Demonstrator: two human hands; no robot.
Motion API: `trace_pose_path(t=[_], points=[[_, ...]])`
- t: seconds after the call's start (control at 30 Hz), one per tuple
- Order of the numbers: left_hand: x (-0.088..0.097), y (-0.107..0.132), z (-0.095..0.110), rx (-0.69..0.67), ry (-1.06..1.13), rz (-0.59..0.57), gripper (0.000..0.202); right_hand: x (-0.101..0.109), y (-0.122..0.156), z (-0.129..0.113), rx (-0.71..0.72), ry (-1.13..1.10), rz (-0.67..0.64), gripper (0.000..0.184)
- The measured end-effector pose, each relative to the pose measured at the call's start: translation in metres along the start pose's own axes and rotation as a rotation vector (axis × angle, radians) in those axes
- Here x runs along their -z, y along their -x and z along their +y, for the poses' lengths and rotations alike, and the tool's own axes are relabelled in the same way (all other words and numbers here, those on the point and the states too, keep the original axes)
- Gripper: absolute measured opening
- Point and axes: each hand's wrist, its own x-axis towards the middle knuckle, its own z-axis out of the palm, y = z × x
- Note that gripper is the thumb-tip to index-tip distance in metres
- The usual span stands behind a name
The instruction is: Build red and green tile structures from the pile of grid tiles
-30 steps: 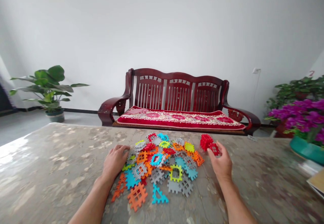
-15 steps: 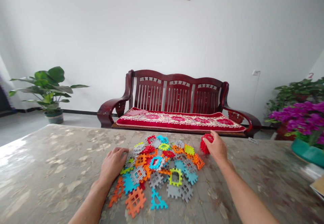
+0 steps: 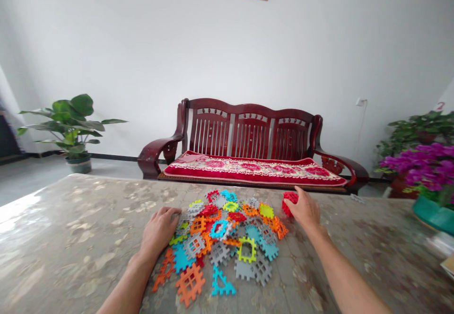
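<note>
The left hand [image 3: 158, 231] lies palm down at the near left edge of a loose pile of flat, grid-patterned plastic building pieces [image 3: 220, 252] in orange, grey, blue, red and lime. Its fingers [image 3: 170, 215] curl slightly against a grey piece [image 3: 183, 222]; whether they pinch it cannot be told. Just right of the pile, the right hand [image 3: 305, 208] arches over a red cube of interlocked plastic pieces [image 3: 289, 204], its fingers [image 3: 297, 192] closed down on the cube's top, gripping it where it sits on the mottled grey-beige tabletop [image 3: 71, 219]. Beyond the fingers, past the far edge, stands a dark red wooden bench [image 3: 248, 133] with a red floral cushion [image 3: 248, 170]. A leafy potted plant [image 3: 67, 125] stands well to their left, and purple orchids [image 3: 422, 170] in a teal pot [image 3: 434, 217] to their right.
</note>
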Motion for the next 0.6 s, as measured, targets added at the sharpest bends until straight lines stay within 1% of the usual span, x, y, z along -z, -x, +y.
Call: trace_pose_path(t=[0.1, 0.17, 0.23, 0.3, 0.37, 0.47, 0.53, 0.6], points=[[0.001, 0.000, 0.001, 0.008, -0.010, -0.009, 0.036, 0.003, 0.009, -0.008, 0.072, -0.098, 0.094, 0.053], [0.001, 0.001, 0.002, 0.011, -0.014, -0.009, 0.036, 0.001, 0.021, -0.018, 0.140, -0.215, 0.100, 0.047], [0.002, 0.001, 0.003, 0.010, -0.012, -0.008, 0.036, -0.002, 0.036, -0.033, 0.208, -0.343, 0.040, 0.042], [0.002, 0.001, 0.003, 0.012, -0.007, -0.007, 0.035, -0.003, 0.054, -0.052, 0.270, -0.458, -0.067, 0.040], [0.002, 0.001, 0.003, 0.013, -0.001, -0.008, 0.035, 0.000, 0.070, -0.072, 0.372, -0.517, -0.180, 0.038], [0.004, 0.002, 0.004, 0.015, 0.002, -0.014, 0.035, 0.006, 0.085, -0.098, 0.530, -0.532, -0.313, 0.042], [0.005, 0.002, 0.005, 0.017, 0.001, -0.021, 0.035, 0.009, 0.090, -0.110, 0.587, -0.501, -0.346, 0.048], [0.006, 0.003, 0.006, 0.016, 0.001, -0.021, 0.035, 0.007, 0.091, -0.117, 0.612, -0.463, -0.342, 0.047]])
